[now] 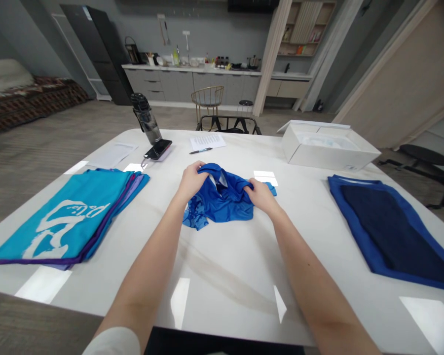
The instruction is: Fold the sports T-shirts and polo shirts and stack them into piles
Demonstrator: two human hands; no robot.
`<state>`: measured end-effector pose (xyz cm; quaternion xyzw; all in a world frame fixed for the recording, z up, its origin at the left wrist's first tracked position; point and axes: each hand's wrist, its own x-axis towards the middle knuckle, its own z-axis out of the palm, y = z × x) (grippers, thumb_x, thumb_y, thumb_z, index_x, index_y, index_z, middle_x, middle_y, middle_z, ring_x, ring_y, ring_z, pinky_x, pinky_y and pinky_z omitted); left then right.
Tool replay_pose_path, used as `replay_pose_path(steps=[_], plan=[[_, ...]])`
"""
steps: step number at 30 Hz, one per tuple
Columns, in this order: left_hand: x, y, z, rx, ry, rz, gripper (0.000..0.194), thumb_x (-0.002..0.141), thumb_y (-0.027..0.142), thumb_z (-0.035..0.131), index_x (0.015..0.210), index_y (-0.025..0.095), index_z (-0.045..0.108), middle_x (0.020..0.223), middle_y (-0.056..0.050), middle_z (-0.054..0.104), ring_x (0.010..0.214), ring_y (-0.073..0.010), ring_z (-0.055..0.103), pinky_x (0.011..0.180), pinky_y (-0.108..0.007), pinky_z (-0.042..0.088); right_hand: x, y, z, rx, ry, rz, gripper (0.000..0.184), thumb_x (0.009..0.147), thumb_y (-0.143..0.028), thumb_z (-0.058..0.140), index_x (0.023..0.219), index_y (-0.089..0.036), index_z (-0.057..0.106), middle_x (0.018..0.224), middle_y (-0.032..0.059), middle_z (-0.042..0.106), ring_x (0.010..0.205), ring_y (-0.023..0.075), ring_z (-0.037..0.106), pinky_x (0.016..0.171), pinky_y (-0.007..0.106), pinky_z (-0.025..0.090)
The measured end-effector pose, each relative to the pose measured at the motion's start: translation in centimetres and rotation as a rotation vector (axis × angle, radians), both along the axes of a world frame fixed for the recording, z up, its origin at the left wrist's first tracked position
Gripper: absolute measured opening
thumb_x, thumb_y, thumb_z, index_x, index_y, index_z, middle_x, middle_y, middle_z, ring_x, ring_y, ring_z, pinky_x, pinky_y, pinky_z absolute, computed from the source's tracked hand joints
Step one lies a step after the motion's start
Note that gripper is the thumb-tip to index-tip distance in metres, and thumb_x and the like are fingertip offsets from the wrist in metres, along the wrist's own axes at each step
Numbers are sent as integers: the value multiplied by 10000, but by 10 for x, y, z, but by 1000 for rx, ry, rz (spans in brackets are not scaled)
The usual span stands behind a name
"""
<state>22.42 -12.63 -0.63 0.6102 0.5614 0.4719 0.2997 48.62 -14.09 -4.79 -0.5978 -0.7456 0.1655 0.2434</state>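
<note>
A crumpled blue shirt [222, 201] with a white inner collar lies in the middle of the white table [222, 261]. My left hand [191, 180] grips the collar area at the shirt's upper left. My right hand [261, 195] pinches the fabric on the shirt's right side. A lighter printed pattern shows on the bunched lower left part of the shirt. Both forearms reach in bare from the near table edge.
A folded teal stack with a white print [70, 217] lies to the left, and a flat navy-and-blue garment [388, 231] to the right. Farther back stand a white box [327, 148], a water bottle [146, 118], a phone [158, 149], and a paper sheet [207, 142] with a pen [200, 150].
</note>
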Motion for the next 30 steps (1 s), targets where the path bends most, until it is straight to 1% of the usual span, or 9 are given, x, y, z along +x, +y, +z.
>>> replay_pose_path(steps=[5, 9, 13, 18, 20, 22, 24, 26, 30], plan=[[1, -28, 28, 65, 156, -102, 187, 744, 304, 668, 872, 193, 748, 825, -8, 733, 847, -218, 654, 759, -276, 464, 11, -23, 19, 63, 420, -69, 193, 913, -387, 532, 1021, -233, 576, 736, -19, 617, 651, 169, 545, 623, 262, 409], [1, -49, 55, 78, 193, 37, 318, 824, 431, 578, 811, 173, 765, 726, -19, 704, 791, -229, 647, 701, -279, 467, 25, -50, 53, 101, 683, -78, 404, 864, -539, 615, 1119, -230, 562, 633, -61, 535, 532, 135, 443, 512, 239, 333], [-9, -74, 96, 125, 281, 145, 315, 793, 422, 598, 707, 152, 734, 593, -14, 627, 677, -199, 604, 632, -257, 444, 40, -88, 109, 13, 639, 77, 437, 814, -603, 695, 893, -173, 697, 800, 31, 675, 696, 164, 573, 619, 270, 439], [-24, -105, 168, 185, 427, 151, 372, 786, 492, 632, 760, 136, 736, 592, -23, 627, 684, -209, 615, 629, -246, 451, 56, -132, 187, -128, 594, 151, 462, 767, -625, 773, 852, -171, 760, 796, 44, 716, 700, 192, 621, 622, 287, 480], [-27, -106, 191, 189, 477, 140, 426, 787, 542, 644, 815, 129, 746, 633, -39, 657, 730, -229, 639, 676, -255, 477, 65, -134, 208, -107, 599, 118, 465, 749, -627, 792, 861, -176, 767, 809, 50, 729, 712, 208, 643, 628, 295, 497], [-27, -94, 201, 195, 523, 121, 466, 803, 576, 631, 867, 131, 755, 697, -56, 691, 785, -250, 660, 737, -277, 502, 75, -121, 217, -64, 553, 90, 463, 752, -622, 791, 881, -178, 774, 836, 54, 740, 740, 221, 659, 652, 302, 512], [-24, -70, 193, 194, 563, 87, 485, 832, 592, 597, 917, 143, 763, 798, -76, 730, 859, -272, 679, 803, -306, 517, 86, -94, 209, 7, 458, 48, 439, 790, -598, 763, 904, -174, 777, 863, 57, 745, 776, 224, 665, 691, 304, 518], [-17, -41, 165, 154, 600, 43, 484, 860, 588, 566, 952, 159, 770, 916, -100, 759, 947, -293, 690, 859, -330, 519, 93, -61, 183, 71, 328, -27, 381, 862, -530, 702, 928, -161, 770, 878, 66, 743, 814, 221, 665, 735, 304, 517], [1, 4, 69, -92, 675, 4, 441, 893, 528, 545, 959, 159, 777, 1032, -149, 769, 1008, -299, 705, 886, -335, 525, 93, -14, 96, 16, -10, -182, 313, 968, -374, 586, 1121, -139, 727, 968, 99, 731, 911, 223, 663, 854, 319, 503]])
